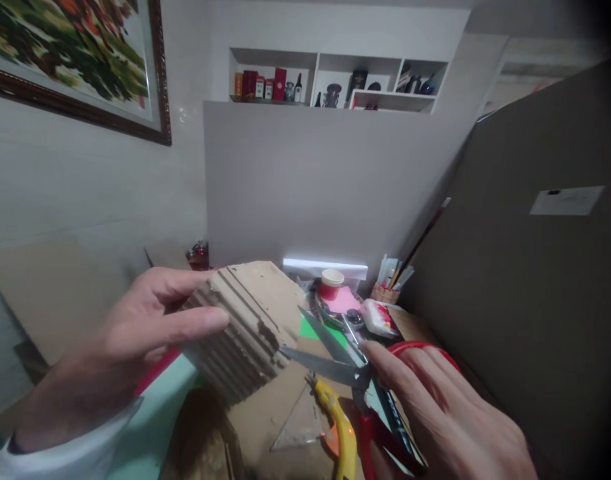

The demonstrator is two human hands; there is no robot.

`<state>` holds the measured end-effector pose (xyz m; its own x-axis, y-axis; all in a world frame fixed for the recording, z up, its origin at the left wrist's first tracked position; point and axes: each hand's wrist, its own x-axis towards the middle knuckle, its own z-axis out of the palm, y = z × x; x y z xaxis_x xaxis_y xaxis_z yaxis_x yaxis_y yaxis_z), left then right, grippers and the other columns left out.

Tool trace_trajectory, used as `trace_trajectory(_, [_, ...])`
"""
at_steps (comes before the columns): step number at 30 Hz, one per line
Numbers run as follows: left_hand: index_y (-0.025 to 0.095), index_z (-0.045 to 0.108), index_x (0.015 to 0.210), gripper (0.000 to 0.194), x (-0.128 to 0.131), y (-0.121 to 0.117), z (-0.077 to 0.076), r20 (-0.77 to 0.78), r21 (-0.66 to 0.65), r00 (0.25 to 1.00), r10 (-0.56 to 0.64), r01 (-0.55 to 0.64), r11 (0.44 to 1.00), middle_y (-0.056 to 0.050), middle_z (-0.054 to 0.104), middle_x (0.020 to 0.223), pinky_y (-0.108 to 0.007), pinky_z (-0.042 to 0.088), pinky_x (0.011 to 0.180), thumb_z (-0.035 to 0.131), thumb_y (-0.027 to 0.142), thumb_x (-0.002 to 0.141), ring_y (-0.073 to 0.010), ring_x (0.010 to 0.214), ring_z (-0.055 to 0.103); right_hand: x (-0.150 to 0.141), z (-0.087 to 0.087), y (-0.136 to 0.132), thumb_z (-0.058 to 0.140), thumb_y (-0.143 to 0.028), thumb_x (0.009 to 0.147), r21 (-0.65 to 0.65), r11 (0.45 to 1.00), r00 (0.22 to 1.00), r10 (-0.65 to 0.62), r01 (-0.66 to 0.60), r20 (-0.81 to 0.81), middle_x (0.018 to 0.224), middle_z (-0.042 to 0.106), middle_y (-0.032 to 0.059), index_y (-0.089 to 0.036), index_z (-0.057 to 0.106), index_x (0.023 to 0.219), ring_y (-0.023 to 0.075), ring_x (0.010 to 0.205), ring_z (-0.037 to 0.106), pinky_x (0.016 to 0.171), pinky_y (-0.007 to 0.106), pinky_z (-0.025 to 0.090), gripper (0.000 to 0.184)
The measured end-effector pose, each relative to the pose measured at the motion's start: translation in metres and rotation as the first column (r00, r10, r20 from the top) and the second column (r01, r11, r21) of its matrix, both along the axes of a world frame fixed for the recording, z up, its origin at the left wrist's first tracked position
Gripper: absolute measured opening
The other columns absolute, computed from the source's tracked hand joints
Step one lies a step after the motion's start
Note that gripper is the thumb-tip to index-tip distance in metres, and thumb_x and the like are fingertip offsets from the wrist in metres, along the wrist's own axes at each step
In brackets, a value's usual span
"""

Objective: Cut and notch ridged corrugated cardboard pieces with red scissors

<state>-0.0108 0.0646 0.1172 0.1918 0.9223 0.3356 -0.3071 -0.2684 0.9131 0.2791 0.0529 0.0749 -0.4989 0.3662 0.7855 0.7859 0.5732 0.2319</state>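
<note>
Left hand (160, 317) clamped on a torn, brown corrugated cardboard piece (265, 297), thumb on the ridged face, held above the brown work surface (258, 430). Right hand (445, 407) closed round red-handled metal scissors (335, 370); blades spread, lower tip at the cardboard's right edge, contact unclear. Yellow curved-handled tool (342, 423) lies below the blades, beside a clear plastic triangle (300, 423).

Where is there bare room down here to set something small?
The bare brown surface between the corrugated cardboard and the clear set square looks best from here. A smaller patch lies between the green sheet and the yellow tool. It's crowded at the back, around the red cup, pink paper and basket, and near the right hand.
</note>
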Motion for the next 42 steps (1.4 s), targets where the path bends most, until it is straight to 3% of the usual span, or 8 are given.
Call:
trace_trajectory(6, [0.023, 0.08, 0.119, 0.042, 0.003, 0.0, 0.002, -0.048, 0.067, 0.997, 0.061, -0.058, 0.996, -0.011, 0.085, 0.096, -0.047, 0.063, 0.088, 0.079, 0.033, 0.078, -0.0359, 0.104, 0.077, 0.003, -0.001, 0.006, 0.059, -0.013, 0.084, 0.057, 0.996, 0.997, 0.071, -0.072, 0.026, 0.094, 0.07, 0.0146, -0.008, 0.057, 0.131, 0.0287, 0.08, 0.069, 0.06, 0.036, 0.058, 0.047])
trace_trajectory(12, [0.029, 0.081, 0.116, 0.037, 0.001, -0.005, -0.009, -0.163, 0.091, 0.978, 0.128, -0.114, 0.989, -0.007, 0.084, 0.107, -0.04, 0.068, 0.075, 0.081, 0.023, 0.08, -0.034, 0.1, 0.078, -0.001, -0.003, 0.005, 0.059, -0.015, 0.083, 0.027, 0.995, 0.995, 0.097, -0.097, 0.003, 0.097, 0.069, 0.0155, -0.008, 0.058, 0.131, 0.0283, 0.084, 0.069, 0.066, 0.036, 0.061, 0.048])
trace_trajectory(17, [0.032, 0.077, 0.123, 0.042, 0.007, -0.005, -0.013, -0.258, 0.135, 0.959, 0.118, -0.085, 0.987, -0.004, 0.081, 0.12, -0.039, 0.067, 0.084, 0.08, 0.025, 0.082, -0.0324, 0.107, 0.077, -0.006, -0.003, 0.004, 0.059, -0.016, 0.084, 0.03, 0.996, 0.996, 0.086, -0.085, -0.01, 0.093, 0.069, 0.0144, -0.007, 0.058, 0.132, 0.0276, 0.081, 0.068, 0.062, 0.035, 0.061, 0.049])
trace_trajectory(24, [0.034, 0.08, 0.117, 0.037, -0.005, -0.004, -0.016, -0.197, 0.121, 0.961, 0.197, -0.175, 0.977, -0.002, 0.078, 0.126, -0.041, 0.069, 0.079, 0.082, 0.025, 0.081, -0.0347, 0.109, 0.076, -0.002, -0.004, 0.004, 0.063, -0.015, 0.081, 0.044, 0.998, 0.999, 0.033, -0.032, -0.009, 0.094, 0.07, 0.0154, -0.009, 0.061, 0.128, 0.0299, 0.084, 0.069, 0.063, 0.039, 0.062, 0.048])
trace_trajectory(28, [0.035, 0.081, 0.115, 0.036, -0.001, -0.005, -0.013, -0.202, 0.16, 0.959, 0.197, -0.166, 0.973, -0.001, 0.076, 0.13, -0.038, 0.069, 0.079, 0.082, 0.026, 0.081, -0.0341, 0.112, 0.075, -0.002, -0.003, 0.004, 0.062, -0.015, 0.08, 0.04, 0.998, 0.999, 0.05, -0.05, -0.007, 0.093, 0.07, 0.0151, -0.009, 0.06, 0.13, 0.03, 0.083, 0.069, 0.063, 0.039, 0.062, 0.05])
trace_trajectory(32, [0.036, 0.078, 0.121, 0.038, 0.002, -0.007, -0.016, -0.253, 0.156, 0.946, 0.203, -0.168, 0.973, 0.001, 0.078, 0.126, -0.034, 0.064, 0.091, 0.077, 0.022, 0.085, -0.03, 0.119, 0.072, -0.002, -0.003, 0.003, 0.064, -0.015, 0.08, 0.027, 0.996, 0.997, 0.079, -0.079, 0.015, 0.099, 0.07, 0.019, -0.005, 0.058, 0.132, 0.0313, 0.087, 0.069, 0.067, 0.04, 0.063, 0.053])
trace_trajectory(37, [0.045, 0.071, 0.129, 0.05, -0.003, -0.007, -0.024, -0.347, 0.224, 0.909, 0.23, -0.158, 0.962, 0.008, 0.082, 0.115, -0.026, 0.06, 0.093, 0.075, 0.018, 0.087, -0.0191, 0.098, 0.078, -0.005, -0.004, 0.0, 0.064, -0.012, 0.081, 0.021, 0.998, 0.998, 0.056, -0.056, -0.02, 0.091, 0.068, 0.0157, -0.005, 0.06, 0.131, 0.0286, 0.079, 0.066, 0.06, 0.039, 0.061, 0.051])
trace_trajectory(42, [0.045, 0.077, 0.121, 0.04, 0.012, -0.007, -0.014, -0.474, 0.336, 0.861, 0.183, -0.015, 0.942, 0.01, 0.081, 0.119, -0.016, 0.054, 0.093, 0.074, 0.022, 0.088, -0.0156, 0.106, 0.074, -0.015, -0.009, -0.001, 0.061, -0.013, 0.084, 0.042, 0.997, 0.997, 0.062, -0.059, -0.054, 0.093, 0.067, 0.0181, -0.002, 0.057, 0.132, 0.0311, 0.084, 0.065, 0.064, 0.041, 0.06, 0.05])
